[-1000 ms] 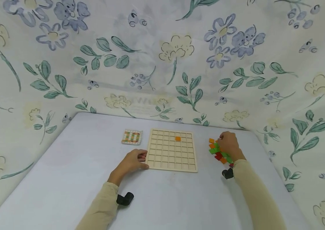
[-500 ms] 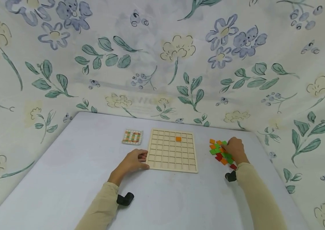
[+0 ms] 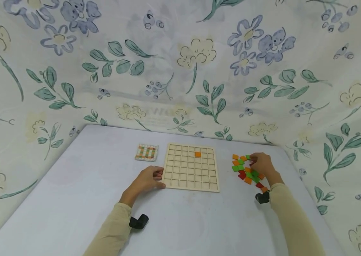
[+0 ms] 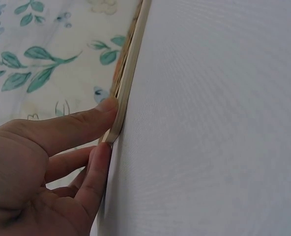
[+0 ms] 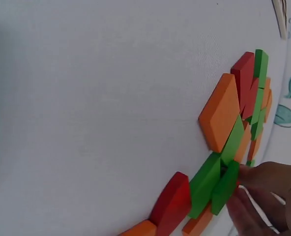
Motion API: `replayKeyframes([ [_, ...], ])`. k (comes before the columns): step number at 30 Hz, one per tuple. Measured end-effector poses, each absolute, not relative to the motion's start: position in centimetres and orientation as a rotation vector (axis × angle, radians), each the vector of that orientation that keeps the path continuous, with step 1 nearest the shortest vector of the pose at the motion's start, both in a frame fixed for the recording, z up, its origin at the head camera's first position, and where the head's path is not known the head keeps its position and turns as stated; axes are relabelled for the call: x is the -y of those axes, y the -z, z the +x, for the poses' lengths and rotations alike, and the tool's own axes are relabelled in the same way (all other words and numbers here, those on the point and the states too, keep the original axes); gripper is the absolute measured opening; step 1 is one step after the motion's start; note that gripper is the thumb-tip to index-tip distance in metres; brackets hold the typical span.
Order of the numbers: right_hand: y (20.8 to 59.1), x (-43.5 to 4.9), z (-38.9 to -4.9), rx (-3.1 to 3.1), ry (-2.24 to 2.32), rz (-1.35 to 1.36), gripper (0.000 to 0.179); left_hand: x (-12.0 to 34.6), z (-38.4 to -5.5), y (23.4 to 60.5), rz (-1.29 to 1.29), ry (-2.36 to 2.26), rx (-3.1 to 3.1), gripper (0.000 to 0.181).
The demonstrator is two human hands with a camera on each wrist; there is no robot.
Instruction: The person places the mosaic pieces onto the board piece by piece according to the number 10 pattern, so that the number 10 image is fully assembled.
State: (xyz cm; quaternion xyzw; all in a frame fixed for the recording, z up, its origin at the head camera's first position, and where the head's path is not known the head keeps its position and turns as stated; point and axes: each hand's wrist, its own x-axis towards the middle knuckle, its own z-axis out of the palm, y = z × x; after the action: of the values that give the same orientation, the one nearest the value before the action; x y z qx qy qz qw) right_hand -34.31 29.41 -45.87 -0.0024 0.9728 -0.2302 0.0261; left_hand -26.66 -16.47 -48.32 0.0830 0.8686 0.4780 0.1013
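A pale wooden grid board (image 3: 188, 174) lies mid-table, with one orange tile (image 3: 198, 154) in an upper cell. My left hand (image 3: 148, 179) holds its near left corner; the left wrist view shows the thumb (image 4: 94, 115) and a fingertip against the board's edge (image 4: 128, 73). To the right of the board, my right hand (image 3: 263, 166) is over loose orange, green and red tiles (image 3: 238, 168). Its thumb and fingers pinch a red tile (image 3: 252, 162), of which only a sliver shows in the right wrist view, behind a green tile (image 5: 225, 188).
A small card (image 3: 146, 152) with a coloured grid pattern lies left of the board. The white table (image 3: 71, 188) ends at a floral cloth backdrop (image 3: 167, 71) behind and at the sides. Black wrist cameras sit on both sleeves.
My right hand has moved right and slightly toward me over the tiles, uncovering more of them. A red tile now shows at its fingertips. The left hand keeps its place at the board.
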Motion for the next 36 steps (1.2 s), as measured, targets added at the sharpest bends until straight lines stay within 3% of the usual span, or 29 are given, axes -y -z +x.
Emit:
replayKeyframes([
  [22, 46.1, -29.2, -33.7, -3.015, 0.919, 0.282, 0.035, 16.5, -26.5, 48.2, 0.252, -1.433, -2.553, 0.068],
  [36, 45.4, -27.6, -34.0, -3.005, 1.198, 0.254, 0.023, 16.7, -26.7, 48.3, 0.287, -1.413, -2.559, 0.066],
])
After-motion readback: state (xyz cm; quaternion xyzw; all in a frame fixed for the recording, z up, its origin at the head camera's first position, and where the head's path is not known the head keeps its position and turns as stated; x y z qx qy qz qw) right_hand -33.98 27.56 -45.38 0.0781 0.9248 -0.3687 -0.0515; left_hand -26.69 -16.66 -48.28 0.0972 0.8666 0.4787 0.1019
